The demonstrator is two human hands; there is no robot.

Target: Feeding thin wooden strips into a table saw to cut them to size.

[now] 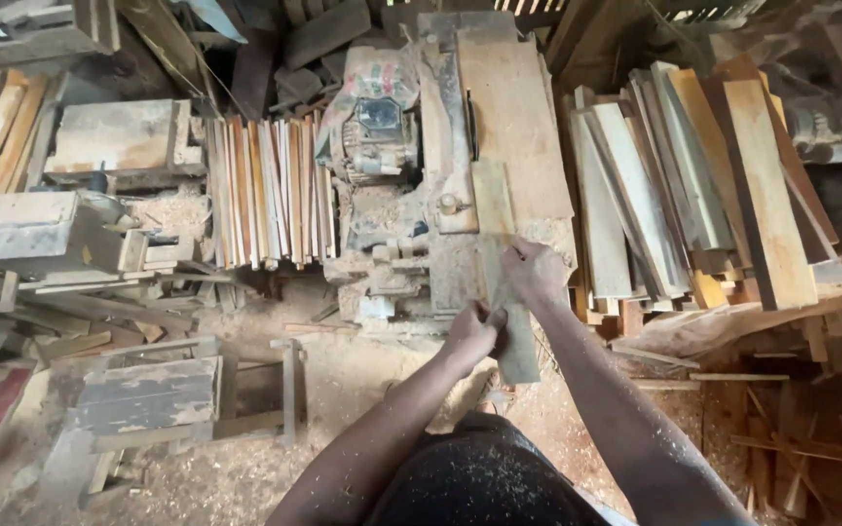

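Both hands are on one narrow wooden strip [501, 282] that lies lengthwise on the dusty machine bench [513, 127]. His left hand [472, 334] is curled around the near end of the strip, fingers closed on its edge, while the right hand [532, 270] presses down on top of it a little farther along, palm flat and fingers folded over the wood. From where I stand the strip looks only partly fed: its near end hangs off the bench edge toward his waist, and the far part lies along the bed beside the motor [374, 131] wrapped in sacking. I'd judge this piece to be about midway through its pass.

To his right, a heap of boards [679, 190] leans in a loose stack, well apart from his hands; to the left of the machine a row of thin slats [265, 190] stands packed on edge. I can't tell which pile is finished and which is waiting. Sawdust [343, 390] covers the floor, and a small wooden stool [163, 394] sits nearby on the left.
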